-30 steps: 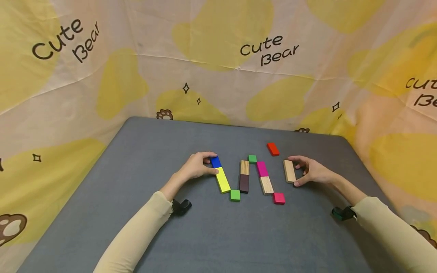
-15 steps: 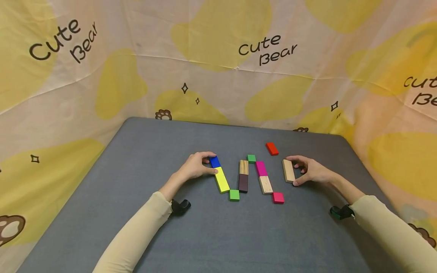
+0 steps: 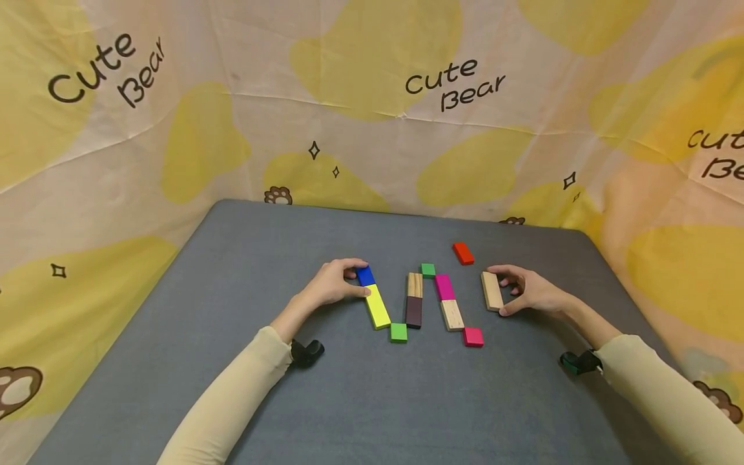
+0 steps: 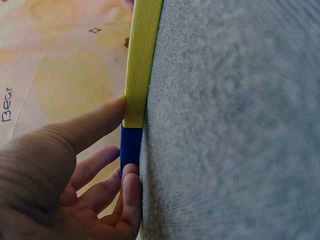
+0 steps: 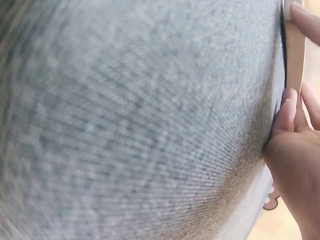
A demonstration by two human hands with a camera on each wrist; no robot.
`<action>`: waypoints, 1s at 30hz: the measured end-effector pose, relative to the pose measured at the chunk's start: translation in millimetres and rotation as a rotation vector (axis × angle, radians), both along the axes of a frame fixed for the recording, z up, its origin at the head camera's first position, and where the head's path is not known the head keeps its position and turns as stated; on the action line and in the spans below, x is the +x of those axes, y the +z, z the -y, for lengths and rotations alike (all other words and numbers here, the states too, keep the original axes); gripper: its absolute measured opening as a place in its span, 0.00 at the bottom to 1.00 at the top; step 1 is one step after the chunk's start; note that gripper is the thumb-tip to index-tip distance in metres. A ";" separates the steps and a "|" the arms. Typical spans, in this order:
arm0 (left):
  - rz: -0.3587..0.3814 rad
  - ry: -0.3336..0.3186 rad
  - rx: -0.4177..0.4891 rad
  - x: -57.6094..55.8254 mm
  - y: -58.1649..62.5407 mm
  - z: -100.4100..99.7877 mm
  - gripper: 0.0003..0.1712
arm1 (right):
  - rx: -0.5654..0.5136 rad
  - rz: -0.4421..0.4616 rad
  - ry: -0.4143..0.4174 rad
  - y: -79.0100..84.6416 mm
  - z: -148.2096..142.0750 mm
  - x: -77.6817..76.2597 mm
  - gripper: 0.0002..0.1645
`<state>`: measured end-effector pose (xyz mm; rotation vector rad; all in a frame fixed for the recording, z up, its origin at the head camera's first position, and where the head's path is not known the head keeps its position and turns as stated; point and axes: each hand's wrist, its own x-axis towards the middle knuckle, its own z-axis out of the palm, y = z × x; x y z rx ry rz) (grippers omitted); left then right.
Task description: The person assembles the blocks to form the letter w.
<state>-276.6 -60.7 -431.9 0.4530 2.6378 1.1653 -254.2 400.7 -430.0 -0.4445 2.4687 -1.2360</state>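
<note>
My left hand (image 3: 330, 284) is at the blue block (image 3: 365, 276) and the yellow block (image 3: 379, 309), which lie end to end. Its forefinger reaches the blue block's far end, and its thumb touches the yellow block's side near the joint, as the left wrist view shows. On the right, my right hand (image 3: 537, 294) pinches a plain wooden block (image 3: 491, 291) by its two ends, thumb at the near one. In the right wrist view, the wooden block (image 5: 295, 55) shows edge-on between thumb and fingers.
Between the hands, a zigzag of blocks includes a green square (image 3: 398, 332), a dark brown block (image 3: 414, 312), a striped block (image 3: 415, 284), a second green square (image 3: 427, 270), a magenta block (image 3: 445, 287), a pale block (image 3: 453, 316) and a pink-red square (image 3: 473, 337). Behind lies a red block (image 3: 463, 253).
The head view shifts very slightly. Both hands and all the blocks keep their places on the table.
</note>
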 end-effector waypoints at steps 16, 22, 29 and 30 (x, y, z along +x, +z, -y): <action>-0.001 0.004 0.021 4.4 -1.2 3.5 0.36 | -0.021 0.004 -0.004 -4.9 0.1 0.2 0.53; 0.010 -0.002 0.031 5.6 -2.1 2.0 0.36 | -0.062 0.007 -0.036 -5.8 0.3 5.1 0.51; -0.001 -0.004 0.032 1.9 -0.6 0.8 0.36 | -0.115 -0.005 -0.144 3.8 4.2 14.8 0.53; -0.001 -0.004 0.031 1.2 -0.4 0.6 0.36 | -0.116 -0.008 -0.165 6.9 5.7 18.5 0.54</action>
